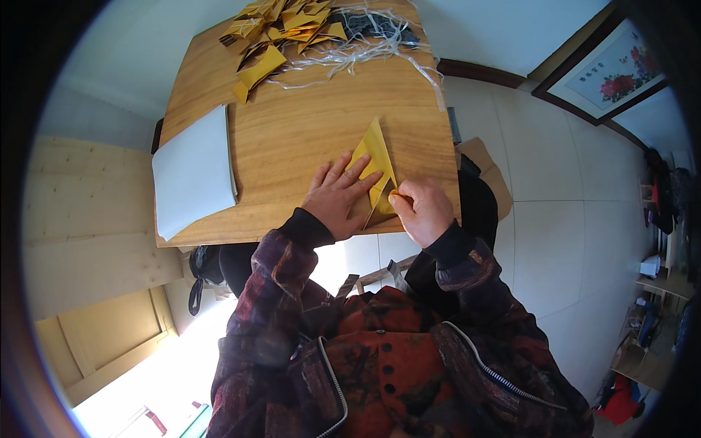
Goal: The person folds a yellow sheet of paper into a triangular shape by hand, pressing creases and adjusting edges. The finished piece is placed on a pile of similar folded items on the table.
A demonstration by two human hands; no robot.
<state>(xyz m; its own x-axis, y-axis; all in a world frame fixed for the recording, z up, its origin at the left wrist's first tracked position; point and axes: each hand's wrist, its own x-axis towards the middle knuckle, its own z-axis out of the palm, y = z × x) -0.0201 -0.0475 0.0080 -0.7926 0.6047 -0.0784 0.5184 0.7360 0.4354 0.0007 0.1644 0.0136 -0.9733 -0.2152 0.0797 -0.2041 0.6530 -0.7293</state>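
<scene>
The yellow paper (pixel 377 150), folded to a long point, lay on the near right part of the counter (pixel 299 124), its tip directed to the far side. Your left hand (pixel 338 196) was spread flat, fingers over the paper's left side. Your right hand (pixel 424 208) was curled, thumb and forefinger pinching the paper's near right edge.

Hazards at this position, by judgement:

1. Skewed crease. If your left hand pressed too lightly, a pull from your right hand could have turned the paper and set the fold off line.
2. Torn or wrinkled edge. A hard pinch or sideways drag could have buckled the thin sheet.
3. Loss of support. The paper's near end lay close to the counter's near edge; drawing it toward you could have left that end unsupported and bent.

The white sheets (pixel 193 175) lay well apart at left. At the far side, the folded yellow pieces (pixel 303 22) lay beside tangled white strings (pixel 365 53); a careless reach there could have snagged them.
</scene>
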